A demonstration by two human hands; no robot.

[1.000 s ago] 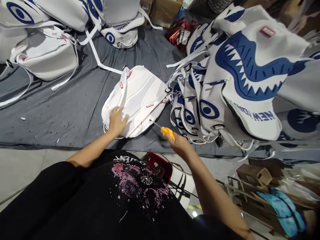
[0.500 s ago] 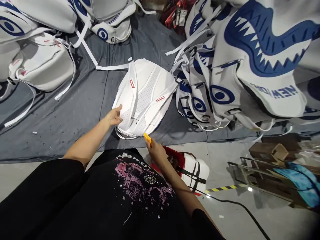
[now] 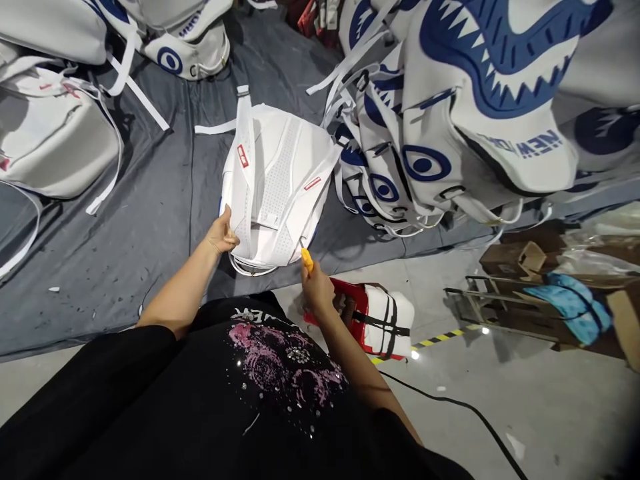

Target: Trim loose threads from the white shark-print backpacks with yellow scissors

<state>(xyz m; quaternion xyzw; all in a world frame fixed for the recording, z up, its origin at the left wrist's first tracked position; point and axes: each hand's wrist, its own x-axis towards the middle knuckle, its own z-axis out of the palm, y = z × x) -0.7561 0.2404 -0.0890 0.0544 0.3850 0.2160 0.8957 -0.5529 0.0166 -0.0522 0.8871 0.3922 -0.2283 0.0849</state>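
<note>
A white backpack [image 3: 280, 160] lies on the grey cloth with its back panel and two shoulder straps facing up, each strap bearing a small red label. My left hand [image 3: 221, 233] grips the backpack's lower left edge, fingers closed on it. My right hand [image 3: 317, 287] is closed around a small orange-handled tool [image 3: 307, 260]. Its thin metal tip reaches the lower right part of the backpack, by the base of the right strap. A white webbing strap [image 3: 215, 128] sticks out leftward at the bag's upper left.
More white backpacks with blue eye and teeth designs [image 3: 425, 160] stand close on the right, others [image 3: 55, 133] at the left. Grey cloth [image 3: 165, 220] covers the table. Below its edge are a red and white container [image 3: 385, 320], a cart [image 3: 480, 300] and a black cable [image 3: 450, 400].
The orange tool in my right hand has moved up and right along the backpack's lower edge. My left hand stays at the left edge. The camera view has shifted.
</note>
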